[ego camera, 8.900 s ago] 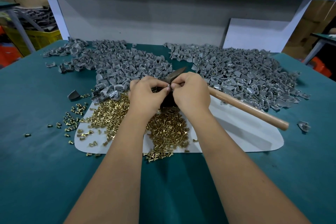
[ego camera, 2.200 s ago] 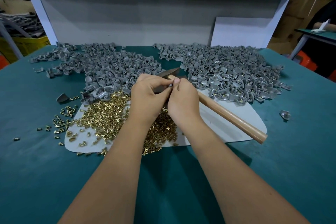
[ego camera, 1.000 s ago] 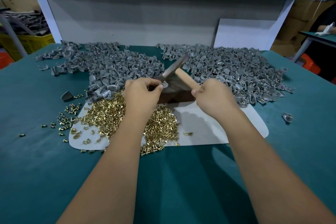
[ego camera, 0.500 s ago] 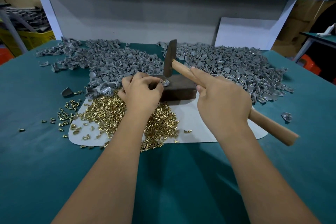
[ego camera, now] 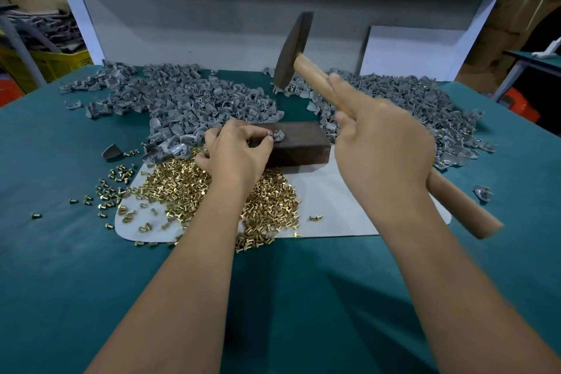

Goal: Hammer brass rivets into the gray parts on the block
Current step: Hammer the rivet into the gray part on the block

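While the hammer is raised: step in hand is the strike on one seated rivet, by my reading
Block: dark block (ego camera: 299, 143) lies on the white sheet (ego camera: 349, 206), between the two gray heaps
Gray part: one gray part (ego camera: 277, 136) sits on the block's top near its left end, with a brass rivet (ego camera: 275, 132) seemingly standing in it
Left hand: left hand (ego camera: 235, 153) at the block's left end, fingertips pinching the gray part to steady it
Right hand: right hand (ego camera: 381, 146) to the right of the block, wrapped round the wooden handle, forefinger laid along it
Hammer: one hammer (ego camera: 293, 50), head up above and behind the block, clear of the part
Next move: a short, square blow onto the rivet head, with the left fingertips kept low and off the line of the strike
Counts: one block, one hammer, one part on the block; two heaps of gray parts (ego camera: 194, 100) behind the block, too many to count; one heap of brass rivets (ego camera: 182, 188) in front of the block, with strays to its left, uncountable
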